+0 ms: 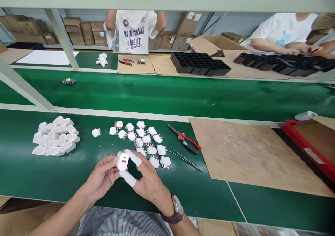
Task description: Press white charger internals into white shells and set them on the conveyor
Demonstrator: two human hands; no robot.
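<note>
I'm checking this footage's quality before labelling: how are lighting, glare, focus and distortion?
Head view: bright light, soft sheen on the green belt; head view: the white casing, between left hand and right hand, is sharp enough to show its red port; head view: the left post slants, perhaps partly lens distortion.

Observed beyond the green belt (183, 94): black tray (199, 64), crumpled white cloth (102, 59) and stacked cardboard boxes (73, 30), with a red bin (299, 141) on its near side.

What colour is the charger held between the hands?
The charger is white, with one red port; head view shows it.
</note>
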